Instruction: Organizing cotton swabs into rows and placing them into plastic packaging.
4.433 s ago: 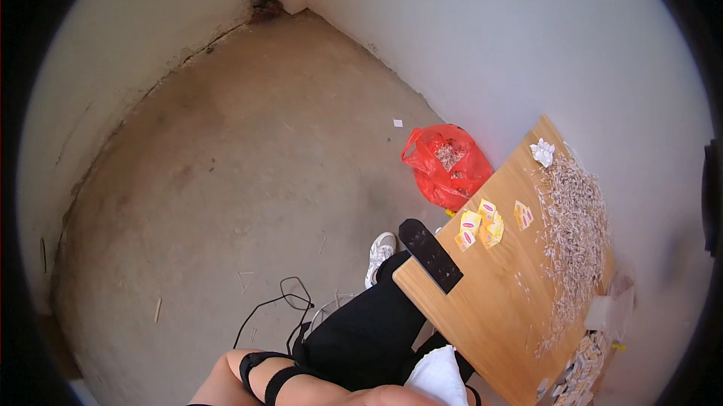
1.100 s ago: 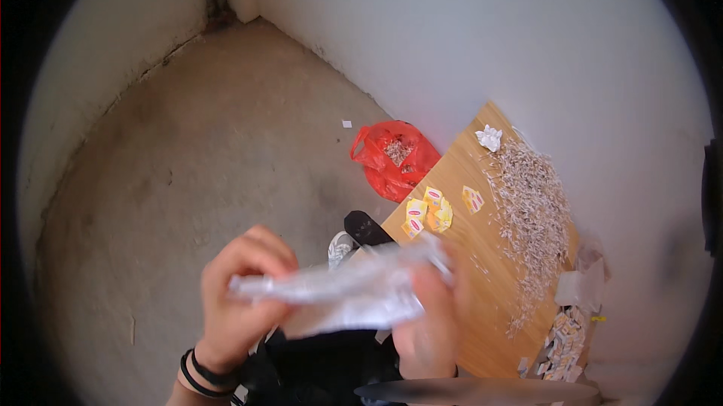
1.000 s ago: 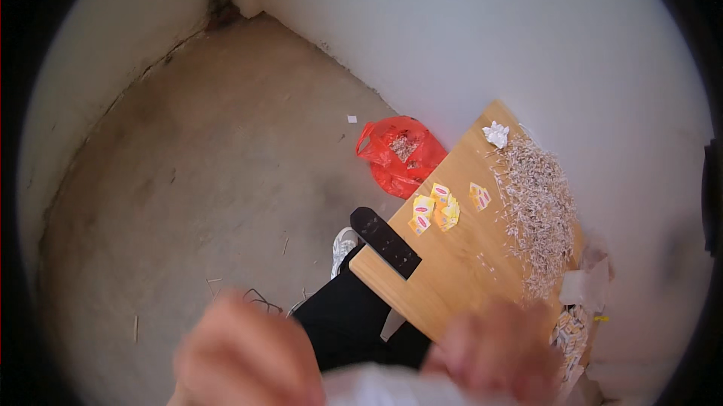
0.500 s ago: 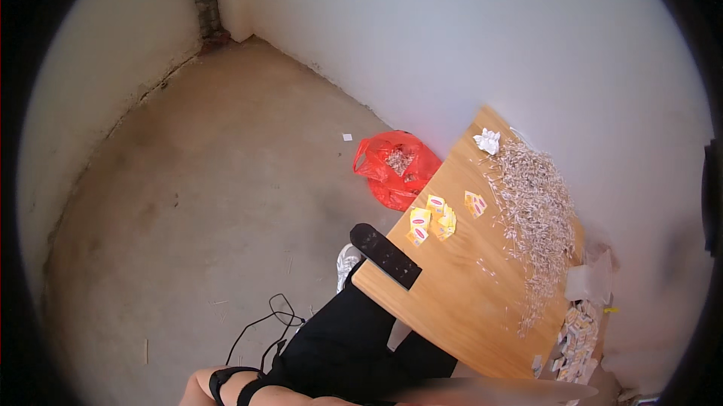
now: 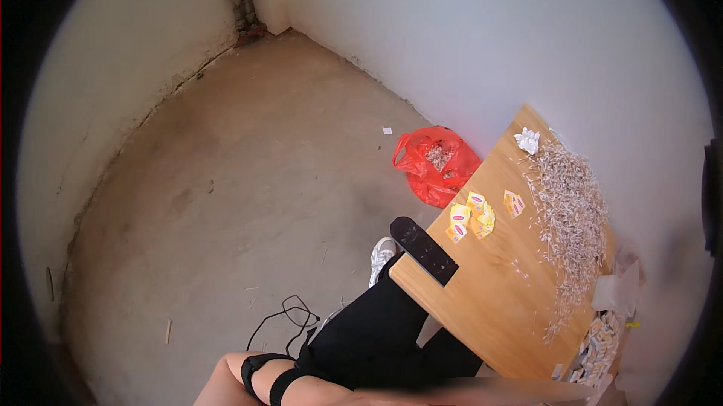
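Note:
My left arm (image 5: 230,368), with black straps round it, is bent at the lower edge; its hand does not show. A smeared skin-coloured band (image 5: 520,391) lies along the bottom near the table's front edge; no fingers can be made out in it, nor which arm it belongs to. On the wooden table (image 5: 497,285) beside it spreads a large heap of what look like cotton swabs (image 5: 568,218). Several small yellow and white cards or packets (image 5: 461,215) lie to the left of the heap, with a smaller group (image 5: 514,203) nearby. Neither hand visibly touches them.
A black flat piece with a rounded end (image 5: 423,249) overhangs the table's left corner. Crumpled white paper (image 5: 527,141) lies at its far end. An open red plastic bag (image 5: 429,187) stands on the floor. Many small packets (image 5: 600,346) fill a space at right. A black cable (image 5: 301,308) loops near my leg.
The whole view has swung a little to the left, so the table, bag and legs sit farther right. More of my left arm shows. Nothing on the table has visibly moved.

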